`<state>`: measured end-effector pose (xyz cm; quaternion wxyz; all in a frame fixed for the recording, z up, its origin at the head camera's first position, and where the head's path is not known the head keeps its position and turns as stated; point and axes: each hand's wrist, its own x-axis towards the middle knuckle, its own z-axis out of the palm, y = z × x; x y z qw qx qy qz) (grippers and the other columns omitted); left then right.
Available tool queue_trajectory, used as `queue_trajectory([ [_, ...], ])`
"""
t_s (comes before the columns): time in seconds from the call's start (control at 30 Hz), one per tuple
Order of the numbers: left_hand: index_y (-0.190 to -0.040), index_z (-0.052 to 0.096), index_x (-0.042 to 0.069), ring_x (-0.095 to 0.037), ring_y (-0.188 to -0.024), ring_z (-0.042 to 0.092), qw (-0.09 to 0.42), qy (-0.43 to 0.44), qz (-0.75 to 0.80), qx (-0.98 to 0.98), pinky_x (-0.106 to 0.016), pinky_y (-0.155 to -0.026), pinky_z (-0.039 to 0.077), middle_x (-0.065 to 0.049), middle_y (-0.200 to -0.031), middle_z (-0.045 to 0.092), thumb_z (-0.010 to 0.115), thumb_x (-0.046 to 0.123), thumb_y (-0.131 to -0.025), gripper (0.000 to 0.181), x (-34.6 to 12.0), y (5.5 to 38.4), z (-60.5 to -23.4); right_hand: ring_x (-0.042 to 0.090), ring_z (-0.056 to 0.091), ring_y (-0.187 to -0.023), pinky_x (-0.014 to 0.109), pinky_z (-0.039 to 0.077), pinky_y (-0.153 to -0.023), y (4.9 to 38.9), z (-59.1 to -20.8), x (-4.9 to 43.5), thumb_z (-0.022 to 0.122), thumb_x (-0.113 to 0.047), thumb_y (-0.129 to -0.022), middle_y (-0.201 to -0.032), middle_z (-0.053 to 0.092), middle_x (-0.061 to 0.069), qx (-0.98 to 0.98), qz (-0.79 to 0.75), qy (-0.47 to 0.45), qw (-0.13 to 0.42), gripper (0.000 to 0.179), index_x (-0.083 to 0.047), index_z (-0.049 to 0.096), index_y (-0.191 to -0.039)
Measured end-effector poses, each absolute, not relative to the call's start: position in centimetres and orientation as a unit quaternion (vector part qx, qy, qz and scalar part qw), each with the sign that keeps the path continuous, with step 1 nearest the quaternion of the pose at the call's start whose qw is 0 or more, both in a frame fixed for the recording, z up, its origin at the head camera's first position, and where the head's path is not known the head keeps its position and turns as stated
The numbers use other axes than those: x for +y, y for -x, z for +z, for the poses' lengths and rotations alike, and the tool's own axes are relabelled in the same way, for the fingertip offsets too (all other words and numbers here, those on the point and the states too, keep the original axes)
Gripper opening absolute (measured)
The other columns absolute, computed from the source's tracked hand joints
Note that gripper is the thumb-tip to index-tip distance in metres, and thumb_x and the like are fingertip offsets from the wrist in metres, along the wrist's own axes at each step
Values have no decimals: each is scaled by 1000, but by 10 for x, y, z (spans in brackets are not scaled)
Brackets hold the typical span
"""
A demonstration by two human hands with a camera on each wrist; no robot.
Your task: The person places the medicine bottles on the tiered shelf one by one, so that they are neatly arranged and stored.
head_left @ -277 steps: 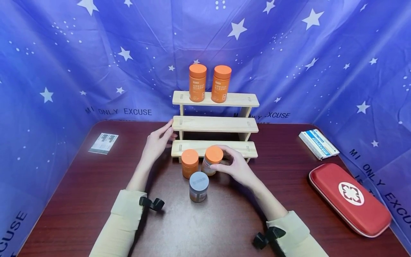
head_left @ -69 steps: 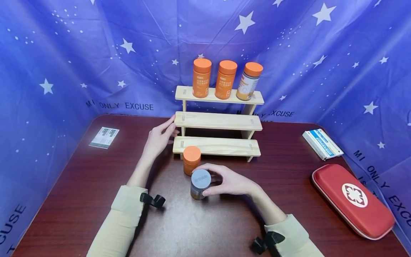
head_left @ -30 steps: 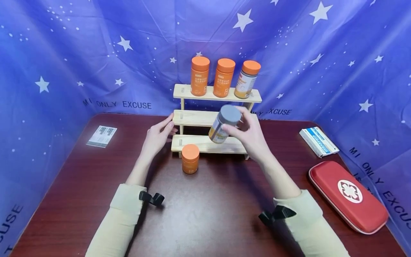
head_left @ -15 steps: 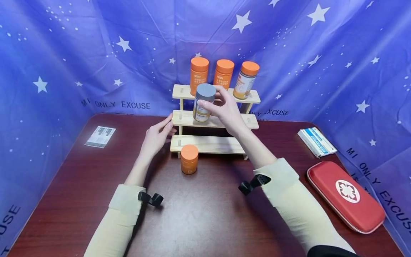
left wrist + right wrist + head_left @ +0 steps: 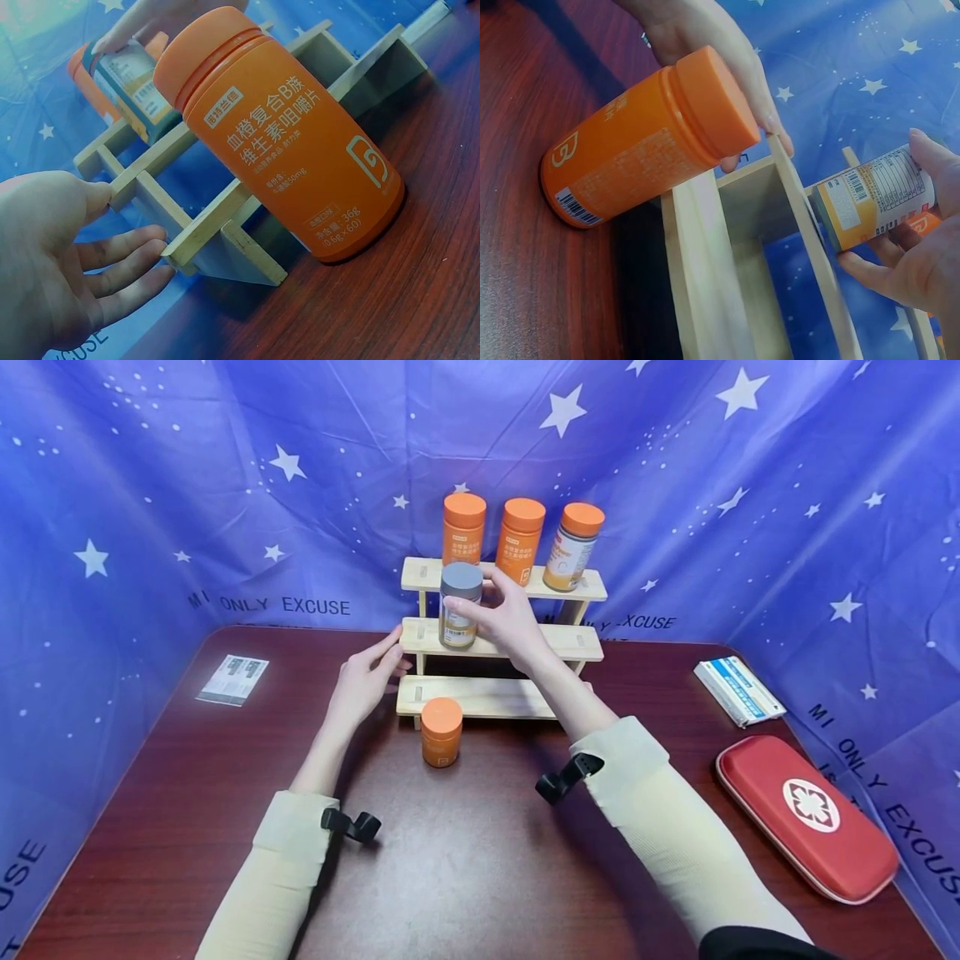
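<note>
While the grey-capped bottle (image 5: 459, 628) stood upright at the left part of the middle board of the three-tier wooden shelf (image 5: 547, 643), the right hand (image 5: 513, 620) held it, thumb and fingers closed round its upper part, a grasp that probably left the base free to meet the wood squarely; whether the base already bore its full weight could not be told; the left hand (image 5: 365, 681) had its fingers loosely extended, touching that board's left end, likely to keep the shelf from shifting; an orange vitamin B chewable-tablet bottle (image 5: 440, 735) stood on the table (image 5: 450, 877) just before the lowest board, within easy reach; on the top board two orange vitamin bottles (image 5: 520, 547) and a white-labelled bottle (image 5: 572, 556) stood apart in a row, labels mostly forward, perhaps for reading; the red first-aid case (image 5: 810, 814), the blue-and-white box (image 5: 740, 691) and the flat packet (image 5: 233, 680) lay well apart, out of the way; a second earlier the grey-capped bottle had hung tilted before the shelf, farther right and lower; the left hand and the orange-capped bottles had kept their places.
</note>
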<state>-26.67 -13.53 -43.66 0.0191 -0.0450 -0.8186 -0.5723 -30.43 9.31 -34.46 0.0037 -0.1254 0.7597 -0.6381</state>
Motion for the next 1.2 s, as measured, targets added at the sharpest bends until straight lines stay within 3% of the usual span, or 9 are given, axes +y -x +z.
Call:
queue_trajectory([
  [0.6,-154,45,37,-33,-108,73,19,43,-574,-818,-44,-88,66,-23,-114,75,51,45,-108,48,-135,267,-437,15,61,-98,29,57,-74,304,-354,93,82,-28,-88,-119,69,8,771,-626,115,-11,52,-23,63,-136],
  [1.2,-155,45,35,-33,-107,74,24,40,-568,-822,-44,-87,67,-22,-114,76,50,44,-108,48,-134,265,-436,18,68,-101,31,60,-81,303,-357,92,84,-27,-86,-124,72,13,780,-613,125,-27,56,-22,63,-138],
])
